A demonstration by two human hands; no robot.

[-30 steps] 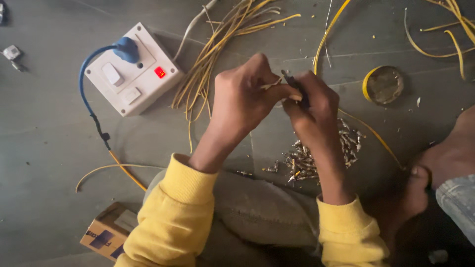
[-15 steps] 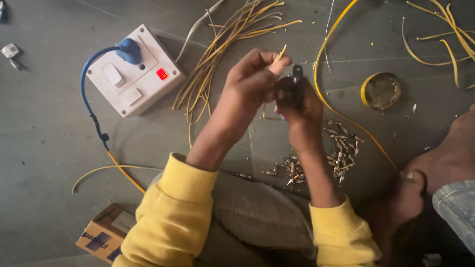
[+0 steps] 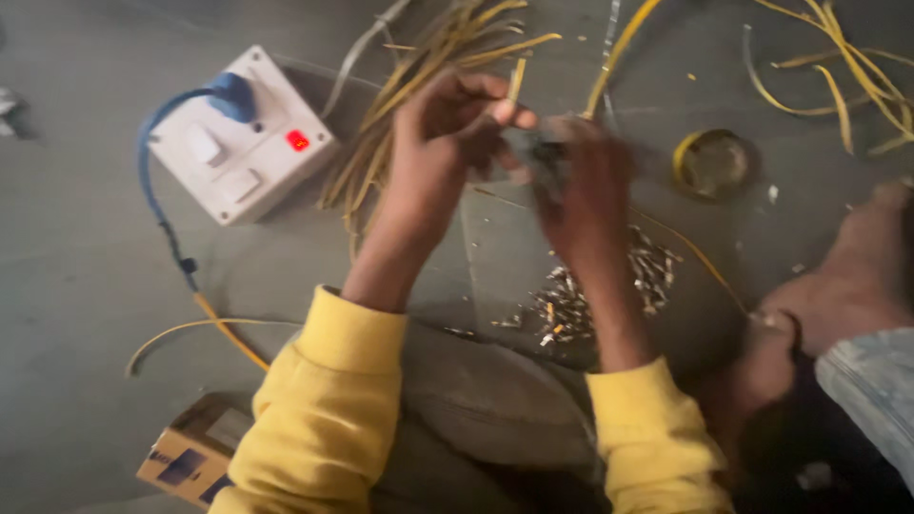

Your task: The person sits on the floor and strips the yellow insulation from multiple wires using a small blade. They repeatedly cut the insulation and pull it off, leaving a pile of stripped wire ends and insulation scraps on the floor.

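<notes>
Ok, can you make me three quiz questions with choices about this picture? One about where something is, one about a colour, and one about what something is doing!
1. Where is the white switch box?
A. To the left of the hands
B. Under the right hand
C. Inside the cardboard box

2. What colour are the sleeves?
A. Green
B. Yellow
C. Red

3. What is the left hand doing?
A. Lying flat on the floor
B. Pinching a short yellow wire piece
C. Pressing a switch

Answers:
1. A, the box sits on the floor left of both hands.
2. B, both sleeves are bright yellow.
3. B, its fingers pinch the wire piece, raised above the floor, close to the right hand, which holds a small dark thing too blurred to tell.
</notes>
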